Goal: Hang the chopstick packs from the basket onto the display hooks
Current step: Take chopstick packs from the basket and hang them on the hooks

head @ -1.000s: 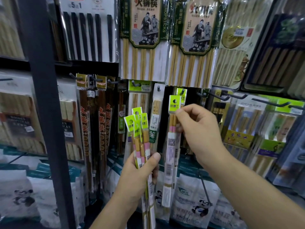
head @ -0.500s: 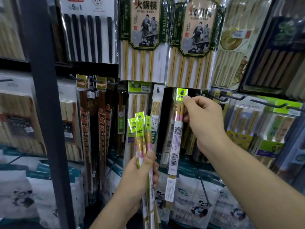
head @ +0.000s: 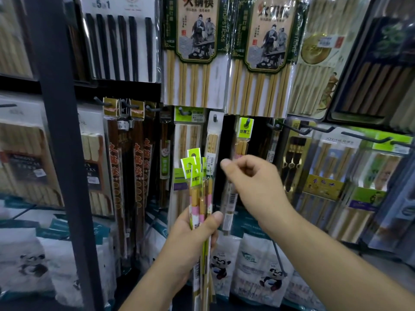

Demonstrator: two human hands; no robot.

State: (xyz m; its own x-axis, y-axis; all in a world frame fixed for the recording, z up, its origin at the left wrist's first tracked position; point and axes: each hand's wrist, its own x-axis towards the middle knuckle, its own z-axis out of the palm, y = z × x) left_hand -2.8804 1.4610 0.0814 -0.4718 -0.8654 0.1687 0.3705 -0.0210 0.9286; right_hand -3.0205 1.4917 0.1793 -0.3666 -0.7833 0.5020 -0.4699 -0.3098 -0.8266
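the bundle of chopstick packs [head: 198,187] is gripped upright in the left hand [head: 190,239], low in the centre of the frame, green header cards uppermost. the right hand [head: 256,178] is held just right of the bundle, fingers loosely curled, with nothing seen between them. one hung pack [head: 246,131] is carried on a hook [head: 247,122] above that hand. the basket is not in view.

recommended procedure, as judged from this position:
- one pack only is to be pinched at its header card by the right hand.
- the punched hole is to be lined up with the hook tip before the pack is pushed back.
- the rest of the bundle is to be kept clamped so that no pack slips.

legible markings: "chopsticks" and "火锅筷" on the large bamboo packs [head: 197,41], upper centre; "5" and "1" on the black chopstick pack [head: 119,41], upper left; "joy·her" on a clear pack [head: 336,139], right. the print on the green headers cannot be read with certainty.
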